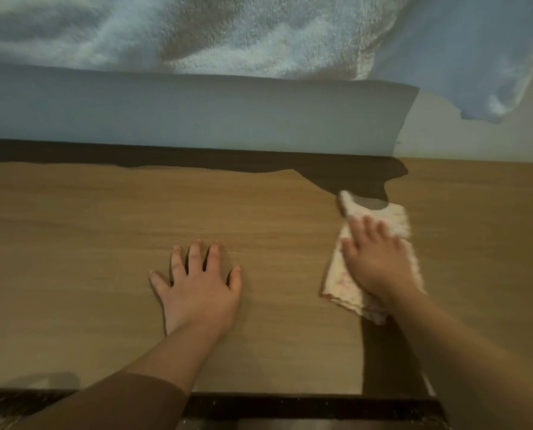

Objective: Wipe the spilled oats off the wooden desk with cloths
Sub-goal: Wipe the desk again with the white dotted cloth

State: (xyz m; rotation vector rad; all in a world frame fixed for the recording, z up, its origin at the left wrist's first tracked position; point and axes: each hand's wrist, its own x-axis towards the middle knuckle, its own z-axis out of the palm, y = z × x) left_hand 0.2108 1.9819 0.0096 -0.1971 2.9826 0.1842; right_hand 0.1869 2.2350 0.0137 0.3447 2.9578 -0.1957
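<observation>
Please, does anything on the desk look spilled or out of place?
Nothing stands out. The wooden desk shows no visible spill; the left hand lies flat on it, and the right hand presses a pinkish cloth.

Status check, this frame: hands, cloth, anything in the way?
Left hand flat on wooden desk, holding nothing. Right hand pressing pale pink cloth, fingers straight. No oats discernible; nothing blocking the cloth.

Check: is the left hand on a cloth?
No, the left hand lies flat on the bare wooden desk; only the right hand presses a cloth.
</observation>
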